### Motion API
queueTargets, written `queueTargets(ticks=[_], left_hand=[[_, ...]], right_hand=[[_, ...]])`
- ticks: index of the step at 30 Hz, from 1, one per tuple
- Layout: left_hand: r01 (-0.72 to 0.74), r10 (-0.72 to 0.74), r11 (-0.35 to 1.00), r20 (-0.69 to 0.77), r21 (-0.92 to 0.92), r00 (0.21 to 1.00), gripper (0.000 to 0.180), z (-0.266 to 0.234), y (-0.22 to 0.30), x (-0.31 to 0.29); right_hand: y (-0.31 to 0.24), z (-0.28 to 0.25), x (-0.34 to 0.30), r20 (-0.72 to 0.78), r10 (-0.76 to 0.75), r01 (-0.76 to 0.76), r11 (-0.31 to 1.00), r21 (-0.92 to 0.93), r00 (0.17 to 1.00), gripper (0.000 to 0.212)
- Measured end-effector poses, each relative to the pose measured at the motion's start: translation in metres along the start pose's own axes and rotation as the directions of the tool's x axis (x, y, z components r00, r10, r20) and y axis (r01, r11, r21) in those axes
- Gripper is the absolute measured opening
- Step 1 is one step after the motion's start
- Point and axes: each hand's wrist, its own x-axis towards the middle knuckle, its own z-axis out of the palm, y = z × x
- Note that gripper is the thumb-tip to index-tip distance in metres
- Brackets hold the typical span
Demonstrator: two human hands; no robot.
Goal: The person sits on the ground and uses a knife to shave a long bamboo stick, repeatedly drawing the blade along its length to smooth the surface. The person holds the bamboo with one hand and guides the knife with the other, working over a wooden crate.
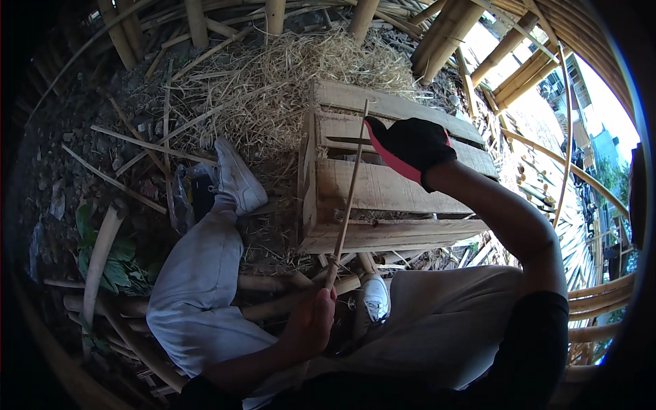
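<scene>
My bare left hand (311,322) is closed around the lower end of a thin bamboo stick (350,198). The stick slants up and away from me, over the near left part of a wooden slatted crate (383,188). My right hand (413,147), in a black glove with a pinkish-red palm side, is over the crate to the right of the stick's far end. From the glove a narrow dark blade (347,140) points left across the stick; it looks like a knife, its handle hidden in my fingers. The glove's thumb is near the stick's tip.
Dry straw or shavings (294,82) lie heaped behind the crate. Loose bamboo strips (137,143) are scattered on the ground at left, with a clear plastic bag (181,198) near my left shoe (239,179). Bamboo poles (451,37) stand around the back. Crossed poles (266,283) lie between my legs.
</scene>
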Motion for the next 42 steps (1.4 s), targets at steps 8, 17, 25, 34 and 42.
queueTargets(ticks=[8,17,25,34,42], left_hand=[[-0.016,0.016,0.999,0.015,0.033,1.0,0.041,-0.003,0.0,0.0],[-0.057,0.057,0.997,0.006,0.056,0.998,0.043,-0.005,-0.007,0.003],[-0.008,0.024,0.978,-0.073,0.21,0.997,0.043,-0.001,0.006,-0.002],[0.005,0.016,0.974,-0.094,0.225,0.995,0.038,-0.001,0.006,-0.003],[-0.137,0.161,0.963,-0.087,0.233,0.983,0.037,0.003,-0.002,0.001]], right_hand=[[-0.01,0.017,-0.038,0.259,-0.281,0.31,0.947,-0.078,0.924,0.078],[-0.02,0.037,-0.091,-0.009,-0.7,0.7,0.714,-0.022,0.714,0.047],[-0.017,0.058,-0.093,-0.139,-0.718,0.723,0.691,-0.02,0.682,0.043],[-0.005,0.064,-0.077,-0.132,-0.752,0.745,0.659,-0.105,0.646,0.043],[0.02,0.035,-0.026,-0.279,-0.517,0.402,0.833,-0.38,0.809,0.047]])
